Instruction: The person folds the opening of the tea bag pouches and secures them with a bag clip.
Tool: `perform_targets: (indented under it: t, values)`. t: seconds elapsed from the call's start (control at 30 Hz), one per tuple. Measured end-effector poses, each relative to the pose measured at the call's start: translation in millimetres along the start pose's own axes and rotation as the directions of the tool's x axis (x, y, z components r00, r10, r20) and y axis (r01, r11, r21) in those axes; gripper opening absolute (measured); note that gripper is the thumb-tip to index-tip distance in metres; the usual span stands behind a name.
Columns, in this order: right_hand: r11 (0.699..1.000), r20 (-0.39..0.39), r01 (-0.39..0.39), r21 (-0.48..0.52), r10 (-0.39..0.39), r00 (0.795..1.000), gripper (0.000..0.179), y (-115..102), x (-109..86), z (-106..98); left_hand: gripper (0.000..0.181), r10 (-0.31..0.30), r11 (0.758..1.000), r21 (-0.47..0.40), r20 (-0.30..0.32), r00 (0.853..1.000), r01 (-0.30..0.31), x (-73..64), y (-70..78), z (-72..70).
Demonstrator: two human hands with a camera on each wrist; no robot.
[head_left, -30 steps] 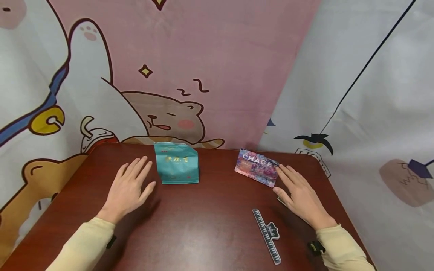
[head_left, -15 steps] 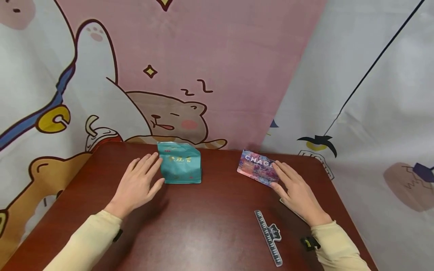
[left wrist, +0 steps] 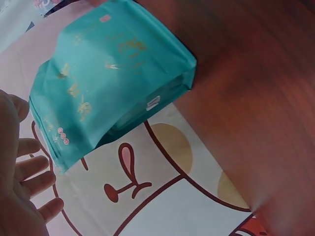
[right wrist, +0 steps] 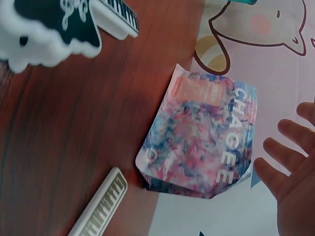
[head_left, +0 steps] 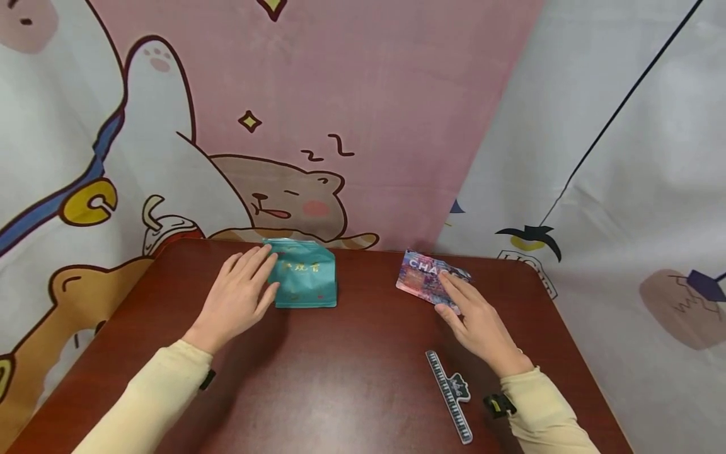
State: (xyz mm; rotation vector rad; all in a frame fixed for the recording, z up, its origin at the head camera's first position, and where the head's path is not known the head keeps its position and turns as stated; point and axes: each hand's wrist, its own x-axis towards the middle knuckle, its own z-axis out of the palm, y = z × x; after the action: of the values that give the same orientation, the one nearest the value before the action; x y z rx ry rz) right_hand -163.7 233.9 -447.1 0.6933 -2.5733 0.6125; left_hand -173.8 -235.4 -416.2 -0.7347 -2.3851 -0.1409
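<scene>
My left hand (head_left: pixel 235 299) hovers with straight fingers at the left side of a teal pouch (head_left: pixel 306 277) with gold characters. In the left wrist view a small gap shows between those fingers and the pouch's top edge. My right hand (head_left: pixel 482 325) reaches, fingers extended, in front of a pink-and-blue CHAGEE pouch (head_left: pixel 421 282), covering part of it in the head view. The right wrist view shows that pouch standing apart from the fingers. Nearer lies a black-and-white piano-key clip (head_left: pixel 448 396). A second, cream piano-key clip (right wrist: pixel 101 204) shows only in the right wrist view.
Both pouches stand toward the back of a dark red-brown table (head_left: pixel 340 378). Behind its far edge hangs a cartoon-printed cloth (head_left: pixel 397 126).
My left hand has moved right, up to the teal pouch. My right hand has shifted left in front of the CHAGEE pouch. The second clip's edge is no longer visible in the head view.
</scene>
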Motion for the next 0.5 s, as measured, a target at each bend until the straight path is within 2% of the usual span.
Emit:
perform_targets:
  t: [0.2, 0.5]
  values:
    - [0.999, -0.012, 0.004, 0.033, -0.004, 1.0, 0.058, -5.1, 6.4, 6.4, 0.054, 0.005, 1.0, 0.0, -0.015, 1.0, -0.005, 9.7, 0.7, -2.4]
    - [0.997, -0.012, 0.0, 0.072, 0.0, 1.0, 0.058, -13.5, 11.6, 12.6, 0.052, -0.004, 1.0, -0.006, -0.014, 1.0, 0.004, 15.4, 5.2, -0.9]
